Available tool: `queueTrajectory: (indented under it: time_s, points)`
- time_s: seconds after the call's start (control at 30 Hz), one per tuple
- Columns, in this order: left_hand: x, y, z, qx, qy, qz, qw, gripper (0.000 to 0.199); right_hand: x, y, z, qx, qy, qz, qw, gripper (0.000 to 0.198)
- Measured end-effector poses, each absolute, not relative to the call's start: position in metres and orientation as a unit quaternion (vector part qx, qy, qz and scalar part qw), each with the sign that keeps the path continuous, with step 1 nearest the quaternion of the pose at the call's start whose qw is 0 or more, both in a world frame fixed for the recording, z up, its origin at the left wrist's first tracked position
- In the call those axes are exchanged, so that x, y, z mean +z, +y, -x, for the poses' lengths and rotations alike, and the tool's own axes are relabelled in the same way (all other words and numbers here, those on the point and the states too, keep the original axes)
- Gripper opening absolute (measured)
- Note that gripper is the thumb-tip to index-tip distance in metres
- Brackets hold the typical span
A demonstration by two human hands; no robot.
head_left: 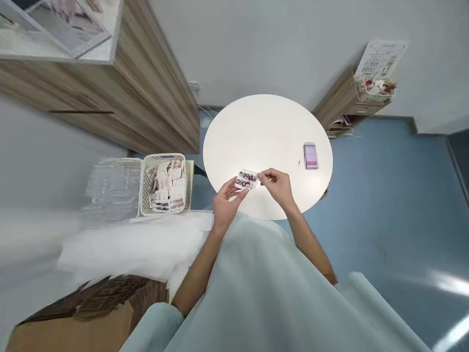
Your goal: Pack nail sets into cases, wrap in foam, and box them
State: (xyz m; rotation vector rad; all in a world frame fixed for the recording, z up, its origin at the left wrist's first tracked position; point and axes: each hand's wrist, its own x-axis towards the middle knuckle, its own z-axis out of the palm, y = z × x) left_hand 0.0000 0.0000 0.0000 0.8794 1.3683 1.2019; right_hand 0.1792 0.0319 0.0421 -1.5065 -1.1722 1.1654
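Slippage seems likeliest: the bare left hand (226, 201) clamps the small white rectangular card with two rows of shiny dark and reddish ovals (246, 179) by one side, over the white oval table (269, 115). The bare right hand's (276, 187) fingertips meet at its opposite edge, gripping I cannot tell what; a hard tug could tilt it

I am facing a white oval table (271, 122). A blurred purple item (310, 155) is lying on its right half; a wooden shelf unit (339, 95) is standing behind its right; a cabinet (154, 88) and white basket (145, 195) are standing left of it.
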Motion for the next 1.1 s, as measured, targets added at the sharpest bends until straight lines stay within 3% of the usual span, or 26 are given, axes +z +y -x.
queueTrajectory:
  time_s: [0.13, 0.37, 0.8, 1.1]
  points:
    - [0.005, 0.004, 0.009, 0.492, 0.573, -0.359, 0.549, 0.049, 0.041, 0.033, -0.190, 0.503, -0.451, 0.606, 0.420, 0.047]
    - [0.008, 0.005, 0.008, 0.495, 0.557, -0.326, 0.581, 0.041, 0.038, 0.029, -0.194, 0.515, -0.438, 0.605, 0.421, 0.042]
    - [0.007, 0.004, 0.011, 0.428, 0.561, -0.375, 0.601, 0.043, 0.028, 0.025, -0.203, 0.523, -0.461, 0.573, 0.431, 0.038]
    - [0.005, 0.004, 0.013, 0.415, 0.546, -0.356, 0.634, 0.057, 0.039, 0.015, -0.212, 0.651, -0.419, 0.507, 0.379, 0.038]
